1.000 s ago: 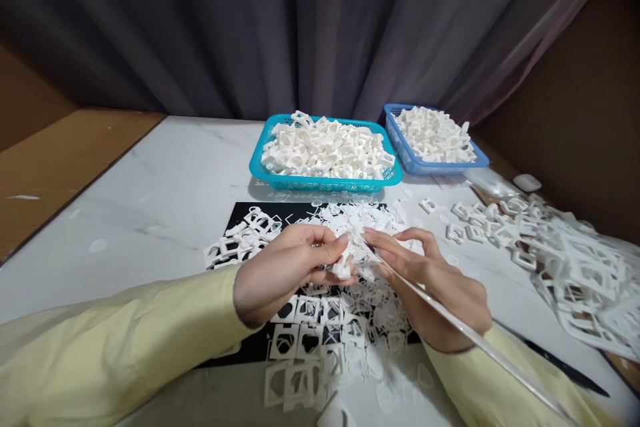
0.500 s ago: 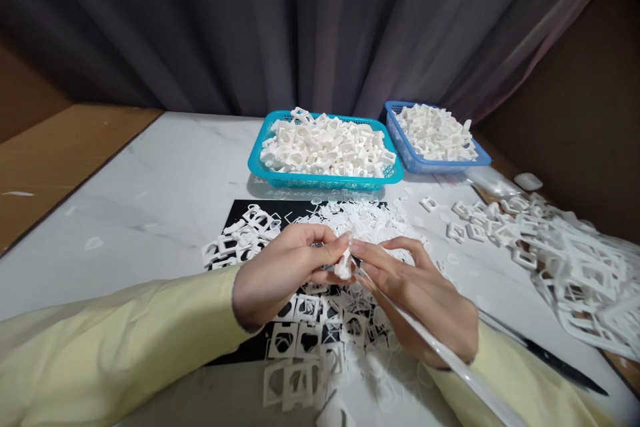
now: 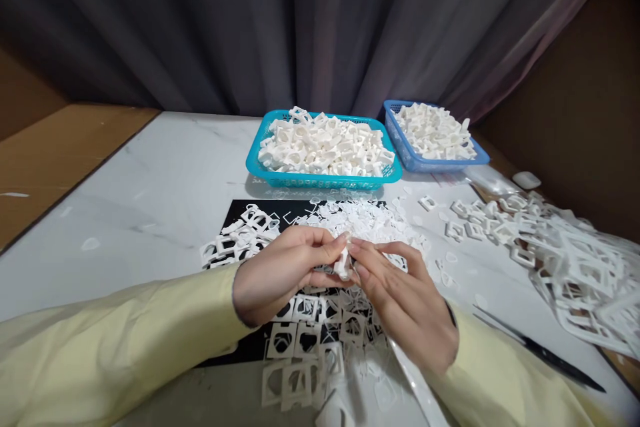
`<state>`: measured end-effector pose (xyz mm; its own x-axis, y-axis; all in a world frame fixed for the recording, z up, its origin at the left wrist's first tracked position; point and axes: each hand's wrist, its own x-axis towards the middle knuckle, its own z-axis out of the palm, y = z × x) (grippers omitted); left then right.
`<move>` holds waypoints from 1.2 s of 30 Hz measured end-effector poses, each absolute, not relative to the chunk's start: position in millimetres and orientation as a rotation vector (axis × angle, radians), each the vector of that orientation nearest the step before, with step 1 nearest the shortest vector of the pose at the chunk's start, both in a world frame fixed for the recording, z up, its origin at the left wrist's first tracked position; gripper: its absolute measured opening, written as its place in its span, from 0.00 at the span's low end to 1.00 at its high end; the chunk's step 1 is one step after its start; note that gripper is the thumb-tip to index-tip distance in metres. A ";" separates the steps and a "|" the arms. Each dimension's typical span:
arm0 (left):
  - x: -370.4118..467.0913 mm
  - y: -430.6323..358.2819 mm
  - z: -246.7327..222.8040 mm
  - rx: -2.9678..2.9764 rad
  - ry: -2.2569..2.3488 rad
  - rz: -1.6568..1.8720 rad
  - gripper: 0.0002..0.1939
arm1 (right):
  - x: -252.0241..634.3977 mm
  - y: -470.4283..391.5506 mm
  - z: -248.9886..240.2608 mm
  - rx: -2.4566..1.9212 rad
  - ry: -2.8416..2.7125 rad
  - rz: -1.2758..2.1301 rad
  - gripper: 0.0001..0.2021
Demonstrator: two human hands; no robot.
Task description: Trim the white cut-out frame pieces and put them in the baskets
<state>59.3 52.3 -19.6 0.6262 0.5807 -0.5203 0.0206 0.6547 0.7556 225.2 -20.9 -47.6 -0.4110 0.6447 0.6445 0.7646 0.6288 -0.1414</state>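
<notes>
Over the middle of the table, my left hand (image 3: 290, 268) pinches a small white plastic piece (image 3: 343, 263) between thumb and fingers. My right hand (image 3: 407, 303) meets it from the other side, closed, its fingertips pressed against the piece. A long, glossy white strip (image 3: 413, 380) runs from under my right palm toward the bottom edge; its upper end is hidden in the fingers. Beneath both hands, white square plastic frames (image 3: 307, 340) and thin white scraps (image 3: 360, 217) cover much of a black mat (image 3: 240, 347).
Behind the mat stands a turquoise basket (image 3: 325, 181) heaped with white pieces. A blue basket (image 3: 425, 165) of similar pieces is at the back right. White frames and offcuts (image 3: 575, 273) pile up on the right. A black-handled knife (image 3: 563, 363) lies beside my right forearm.
My right hand has turned and drawn slightly left and down. The white strip, which crossed along the hand toward the lower right, now hangs lower and steeper beneath the palm. My left hand keeps its pinch.
</notes>
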 end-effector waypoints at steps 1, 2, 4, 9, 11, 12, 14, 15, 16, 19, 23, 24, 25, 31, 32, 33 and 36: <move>59.6 51.6 -19.9 0.807 0.848 0.356 0.14 | 225.5 -20.1 -49.6 -1.117 -2.161 -0.238 0.13; 59.7 50.6 -20.2 0.806 0.851 0.343 0.14 | 226.3 -18.8 -51.6 -1.140 -2.139 -0.257 0.13; 59.6 48.3 -20.7 0.805 0.859 0.303 0.15 | 229.1 -15.1 -54.2 -1.184 -2.079 -0.288 0.13; 59.1 46.7 -19.7 0.836 0.860 0.332 0.16 | 236.0 -10.4 -45.8 -1.162 -1.956 -0.156 0.13; 59.4 47.6 -18.1 0.869 0.857 0.356 0.15 | 236.2 -12.7 -40.7 -1.108 -1.897 -0.061 0.11; 59.6 48.0 -17.1 0.887 0.857 0.363 0.15 | 235.9 -14.3 -39.0 -1.102 -1.876 -0.010 0.09; 60.2 48.1 -15.4 0.916 0.860 0.388 0.14 | 235.0 -17.5 -38.0 -1.130 -1.880 0.062 0.06; 60.5 48.0 -14.7 0.919 0.861 0.400 0.14 | 234.7 -19.0 -38.5 -1.143 -1.898 0.083 0.07; 60.8 47.7 -14.1 0.913 0.862 0.411 0.14 | 234.4 -20.2 -39.4 -1.151 -1.920 0.102 0.07; 61.1 47.4 -13.8 0.884 0.859 0.431 0.14 | 234.1 -22.1 -42.2 -1.162 -1.974 0.143 0.09; 60.5 47.6 -14.8 0.871 0.859 0.416 0.14 | 234.3 -21.1 -41.6 -1.123 -1.992 0.152 0.08; 60.4 47.7 -15.0 0.866 0.859 0.414 0.14 | 234.5 -20.5 -40.8 -1.101 -2.006 0.152 0.09; 60.4 47.8 -15.0 0.861 0.859 0.415 0.14 | 234.8 -19.9 -39.8 -1.079 -2.024 0.143 0.09; 60.8 49.1 -15.2 0.841 0.854 0.416 0.14 | 233.4 -17.6 -34.4 -1.072 -2.181 -0.087 0.13; 60.6 49.4 -15.8 0.836 0.849 0.416 0.14 | 232.0 -17.7 -34.2 -1.093 -2.206 -0.130 0.12; 60.3 49.8 -16.6 0.833 0.843 0.414 0.14 | 230.4 -17.9 -34.5 -1.106 -2.224 -0.177 0.11; 59.4 51.0 -19.8 0.828 0.840 0.392 0.13 | 224.9 -19.4 -38.3 -1.077 -2.250 -0.303 0.08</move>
<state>59.4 51.0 -19.8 0.6226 0.6041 -0.4974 0.0066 0.6315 0.7753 224.9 -19.4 -38.3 -0.4764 0.6230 0.6205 0.7649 0.6416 -0.0569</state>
